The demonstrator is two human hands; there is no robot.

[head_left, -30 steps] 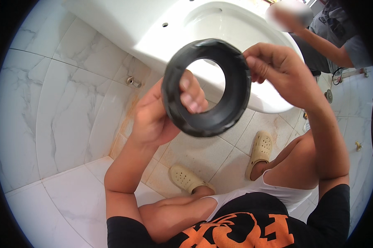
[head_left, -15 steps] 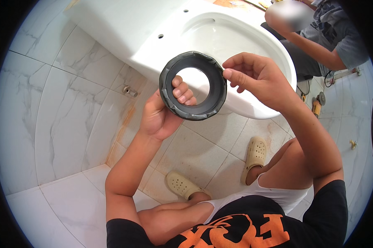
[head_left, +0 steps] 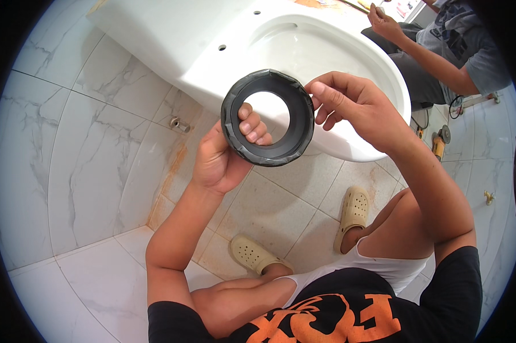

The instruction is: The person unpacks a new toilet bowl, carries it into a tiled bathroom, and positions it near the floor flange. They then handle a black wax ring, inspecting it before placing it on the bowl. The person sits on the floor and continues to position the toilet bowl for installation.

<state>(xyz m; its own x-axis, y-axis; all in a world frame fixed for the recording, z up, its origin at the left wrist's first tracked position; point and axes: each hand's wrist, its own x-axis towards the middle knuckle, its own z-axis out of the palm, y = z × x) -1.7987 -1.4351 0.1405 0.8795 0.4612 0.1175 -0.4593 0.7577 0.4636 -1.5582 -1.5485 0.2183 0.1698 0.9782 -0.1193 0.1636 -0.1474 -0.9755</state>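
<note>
In front of the toilet bowl I hold up a black rubber ring (head_left: 245, 150), likely a seal, with a wide round opening and a creased, folded-looking outer rim. My left hand (head_left: 219, 160) grips its lower left side, the fingers coming through the opening and curling over the inner wall. At the ring's upper right edge is my right hand (head_left: 355, 108), thumb and index finger drawn together against the rim, the other fingers bent. Whether a thin strip lies between those fingertips cannot be made out. Behind the ring stands the white toilet (head_left: 349, 143), partly covered by it.
At the upper right a co-worker (head_left: 446, 63) sits beside the bowl, one hand raised. An angle grinder (head_left: 439, 143) lies on the tiled floor (head_left: 269, 197) to the right. A metal valve (head_left: 179, 124) sticks out of the left wall, and a brass tap (head_left: 489, 198) out of the right.
My right thumb has lifted slightly off the rim's front and shifted up, closer to the index finger. The ring and my left hand stay almost still. The co-worker has leaned back, partly out of view.
</note>
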